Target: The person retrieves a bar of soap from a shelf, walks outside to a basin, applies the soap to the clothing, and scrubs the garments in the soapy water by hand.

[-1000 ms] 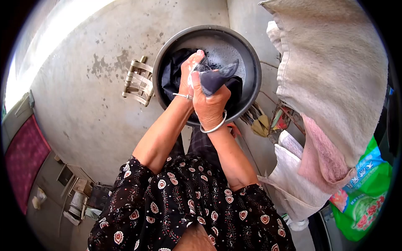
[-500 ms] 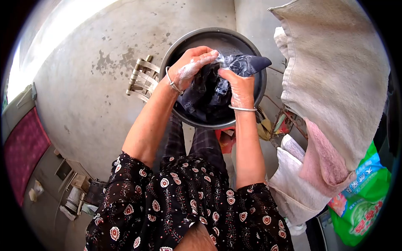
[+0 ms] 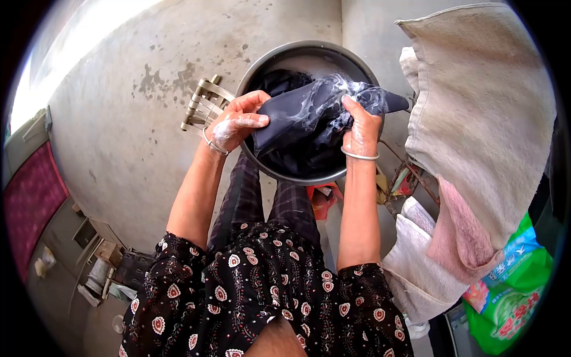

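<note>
left hand [image 3: 237,121] and right hand [image 3: 361,128] both gripping this sudsy dark cloth [image 3: 288,113], pulled out flat-ish over a basin [image 3: 354,63]

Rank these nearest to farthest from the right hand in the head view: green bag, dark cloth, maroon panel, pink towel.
From the right hand:
1. Dark cloth: in its grasp, extending leftward.
2. Pink towel: to the right, lower in view.
3. Green bag: lower right, past the towel.
4. Maroon panel: far left edge.

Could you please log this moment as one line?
left hand: holds cloth | right hand: grips cloth | cloth: foamy, over basin
</note>
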### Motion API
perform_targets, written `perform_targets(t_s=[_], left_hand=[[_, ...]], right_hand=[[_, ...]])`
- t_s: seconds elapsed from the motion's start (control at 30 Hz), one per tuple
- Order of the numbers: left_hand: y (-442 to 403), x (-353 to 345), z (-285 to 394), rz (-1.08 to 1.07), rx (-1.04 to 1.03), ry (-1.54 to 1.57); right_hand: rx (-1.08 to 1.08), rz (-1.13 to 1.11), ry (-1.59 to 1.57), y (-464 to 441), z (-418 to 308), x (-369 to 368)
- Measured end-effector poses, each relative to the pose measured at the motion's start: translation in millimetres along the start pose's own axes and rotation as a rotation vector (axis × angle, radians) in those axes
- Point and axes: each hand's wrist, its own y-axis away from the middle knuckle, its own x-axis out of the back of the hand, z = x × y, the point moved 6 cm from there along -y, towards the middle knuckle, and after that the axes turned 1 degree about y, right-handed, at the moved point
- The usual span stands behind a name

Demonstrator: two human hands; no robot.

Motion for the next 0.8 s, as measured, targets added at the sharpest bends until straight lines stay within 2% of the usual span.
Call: perform_targets(t_s=[0.03, 0.13, 0.23, 0.37, 0.5, 0.57, 0.6, 0.63, 0.7, 0.77, 0.8], left_hand=[[2.4, -7.5, -5.9, -0.042, -0.043, 0.083], [13.2, -2.4, -29.6, 0.040, -0.088, 0.314], [22.0, 13.1, -61.1, 0.038, -0.020, 0.446], [16.0, -1.6, -48.8, 0.153, -0.127, 0.279], [-9.6, -10.0, -29.1, 0.283, -0.098, 0.290], [-24.9, -16.9, -42.4, 0.311, -0.148, 0.368], [-33.5, -27.5, -30.8, 0.318, -0.295, 0.422], [-30.6, -40.5, -33.6, 0.360, -0.295, 0.524], [-33.2, -44.7, -51.3, 0.383, -0.227, 0.537], [-33.6, -44.9, -48.8, 0.456, -0.261, 0.110], [-32.9, -53.4, -48.9, 0.422, -0.278, 0.143]], right_hand=[[0.008, 0.026, -0.003, -1.7, 1.4, 0.8], [0.082, 0.037, 0.003, -1.9, -2.5, -2.7], [0.114, 0.056, 0.019, -0.3, -3.6, -6.2], [0.127, 0.043, 0.041, 5.8, -6.4, -19.2], [0.186, -0.047, 0.147, 33.9, -17.0, -40.5], [0.294, -0.114, 0.307, 59.1, -17.4, -58.2], [0.500, -0.113, 0.506, 78.1, -19.1, -69.2], [0.704, -0.108, 0.706, 94.5, -18.0, -79.6], [0.847, -0.029, 1.028, 99.7, -5.8, -86.4], [0.656, -0.018, 0.819, 68.6, -2.7, -70.1], [0.513, 0.028, 0.712, 43.0, -2.2, -60.9]])
